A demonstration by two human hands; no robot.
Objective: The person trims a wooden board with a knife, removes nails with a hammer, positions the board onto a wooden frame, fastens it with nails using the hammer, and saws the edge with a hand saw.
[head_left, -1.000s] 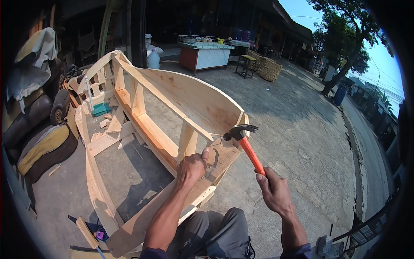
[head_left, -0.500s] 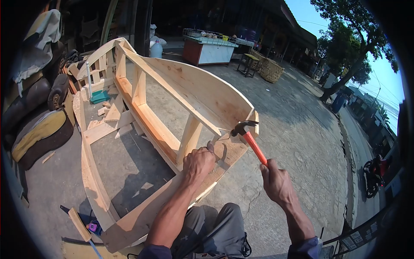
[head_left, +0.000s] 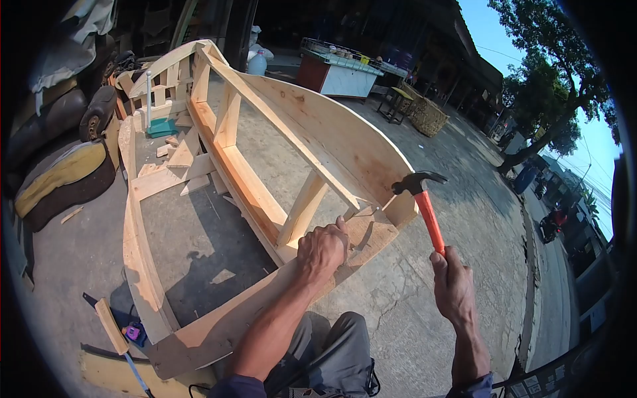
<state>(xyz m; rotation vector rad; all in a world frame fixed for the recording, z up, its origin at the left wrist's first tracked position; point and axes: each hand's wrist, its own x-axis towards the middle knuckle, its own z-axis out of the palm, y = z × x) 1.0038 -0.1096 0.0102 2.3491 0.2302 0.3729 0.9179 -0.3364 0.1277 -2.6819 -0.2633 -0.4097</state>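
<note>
My right hand (head_left: 454, 285) is closed round the orange handle of a claw hammer (head_left: 430, 215). The hammer's dark head is raised beside the near right corner of a bare wooden frame (head_left: 255, 192), apart from the wood. My left hand (head_left: 323, 252) is closed on that corner of the frame, thumb on top. What its curled fingers grip underneath is hidden. Just beyond it, a slanted rail (head_left: 292, 146) meets the wide end board (head_left: 371, 232), where a thin dark shadow falls. A curved panel (head_left: 332, 129) forms the far side.
Wood offcuts (head_left: 186, 149) and a green dustpan (head_left: 161, 127) lie within the frame's far left part. At lower left are a handsaw (head_left: 111, 325) and a purple tape measure (head_left: 135, 333). Cushioned furniture parts (head_left: 63, 179) stand left. A motorcycle (head_left: 552, 225) is on the road at right.
The hammer has lifted away from the corner, up and to the right, with my right hand. My left hand keeps its place on the frame while the whole view has shifted slightly.
</note>
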